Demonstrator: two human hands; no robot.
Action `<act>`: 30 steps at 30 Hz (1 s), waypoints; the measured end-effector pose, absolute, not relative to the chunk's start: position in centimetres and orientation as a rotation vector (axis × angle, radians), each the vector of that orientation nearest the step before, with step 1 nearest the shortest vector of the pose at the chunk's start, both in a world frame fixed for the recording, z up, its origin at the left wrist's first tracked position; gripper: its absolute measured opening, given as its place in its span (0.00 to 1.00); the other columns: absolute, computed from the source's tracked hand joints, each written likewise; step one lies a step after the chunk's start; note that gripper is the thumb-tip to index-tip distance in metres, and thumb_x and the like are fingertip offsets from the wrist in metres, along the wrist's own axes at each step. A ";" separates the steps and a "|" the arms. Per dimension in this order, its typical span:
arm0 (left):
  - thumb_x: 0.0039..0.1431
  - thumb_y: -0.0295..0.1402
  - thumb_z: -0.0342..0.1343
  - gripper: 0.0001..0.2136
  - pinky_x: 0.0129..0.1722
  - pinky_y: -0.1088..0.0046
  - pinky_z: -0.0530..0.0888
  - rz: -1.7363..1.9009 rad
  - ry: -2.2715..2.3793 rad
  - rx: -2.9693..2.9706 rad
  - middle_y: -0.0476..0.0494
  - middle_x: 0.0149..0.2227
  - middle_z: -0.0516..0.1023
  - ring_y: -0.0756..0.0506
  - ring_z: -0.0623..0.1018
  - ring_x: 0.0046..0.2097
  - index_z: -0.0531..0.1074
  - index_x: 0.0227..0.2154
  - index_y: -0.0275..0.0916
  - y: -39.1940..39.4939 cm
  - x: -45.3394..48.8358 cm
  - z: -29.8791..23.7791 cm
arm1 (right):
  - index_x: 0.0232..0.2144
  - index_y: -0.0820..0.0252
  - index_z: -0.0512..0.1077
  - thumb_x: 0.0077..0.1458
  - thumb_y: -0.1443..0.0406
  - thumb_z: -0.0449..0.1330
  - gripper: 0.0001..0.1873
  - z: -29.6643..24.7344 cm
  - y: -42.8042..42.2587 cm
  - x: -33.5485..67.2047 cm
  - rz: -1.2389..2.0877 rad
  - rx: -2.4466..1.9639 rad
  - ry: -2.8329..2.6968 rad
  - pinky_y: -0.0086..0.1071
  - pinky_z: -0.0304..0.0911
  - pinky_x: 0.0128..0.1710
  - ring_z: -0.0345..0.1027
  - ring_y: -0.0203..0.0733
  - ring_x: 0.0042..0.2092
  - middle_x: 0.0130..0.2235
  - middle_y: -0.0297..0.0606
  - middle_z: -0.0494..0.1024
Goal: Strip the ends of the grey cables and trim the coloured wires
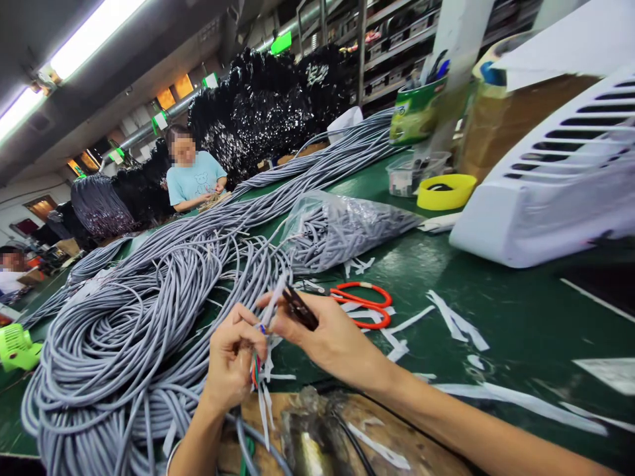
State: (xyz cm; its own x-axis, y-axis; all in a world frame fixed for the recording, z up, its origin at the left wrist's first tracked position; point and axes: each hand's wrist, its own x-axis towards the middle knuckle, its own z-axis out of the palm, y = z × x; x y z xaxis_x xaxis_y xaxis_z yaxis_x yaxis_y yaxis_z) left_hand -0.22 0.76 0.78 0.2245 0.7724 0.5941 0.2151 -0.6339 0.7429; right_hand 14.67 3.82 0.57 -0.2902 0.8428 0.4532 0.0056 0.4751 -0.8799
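My left hand [231,363] is closed in a pinch around a cable end, where thin coloured wires [255,370] and white strips hang below the fingers. Close beside it, my right hand [330,340] pinches a pale strip [274,304] at the cable end. A dark, narrow hand tool [300,309], perhaps small snips, is tucked in the same right hand; its exact kind is unclear. Just beyond that hand lie red-handled scissors [364,303] among white scraps. A large coil of grey cables [124,330] fills the table to the left.
A clear plastic bag [347,231] of short grey pieces lies ahead. To the right are a white slatted appliance [526,205], a yellow tape roll [446,192] and a green pen holder [417,116]. A wooden board [421,443] is below my hands. A co-worker [196,175] sits across.
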 end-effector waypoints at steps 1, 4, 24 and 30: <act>0.58 0.31 0.47 0.14 0.26 0.75 0.61 1.363 0.913 2.071 0.50 0.22 0.60 0.51 0.64 0.26 0.63 0.16 0.37 0.7 0.0 0.8 | 0.22 0.61 0.66 0.52 0.50 0.51 0.20 0.6 3.8 14.7 0.966 -0.729 -1.664 0.26 0.51 0.22 0.52 0.32 0.22 0.20 0.29 0.61; 0.56 0.25 0.42 0.13 0.23 0.75 0.59 1.246 0.910 2.418 0.49 0.21 0.62 0.51 0.63 0.24 0.65 0.19 0.38 0.4 0.3 0.8 | 0.14 0.60 0.59 0.53 0.57 0.51 0.20 0.5 3.9 14.6 0.806 -0.755 -1.673 0.26 0.49 0.21 0.50 0.31 0.21 0.17 0.29 0.58; 0.51 0.26 0.49 0.09 0.25 0.75 0.67 1.637 0.722 2.340 0.44 0.28 0.75 0.49 0.74 0.27 0.60 0.18 0.39 0.2 -0.9 1.4 | 0.34 0.58 0.68 0.56 0.55 0.48 0.15 1.3 5.4 16.5 0.685 -1.033 -2.122 0.29 0.56 0.29 0.67 0.39 0.29 0.28 0.36 0.75; 0.52 0.31 0.51 0.10 0.24 0.74 0.67 1.730 0.799 2.454 0.42 0.28 0.75 0.49 0.73 0.27 0.62 0.17 0.39 -0.1 -1.5 1.3 | 0.22 0.59 0.66 0.57 0.56 0.45 0.20 1.9 4.2 15.9 0.928 -0.774 -2.133 0.27 0.54 0.26 0.60 0.35 0.25 0.22 0.32 0.69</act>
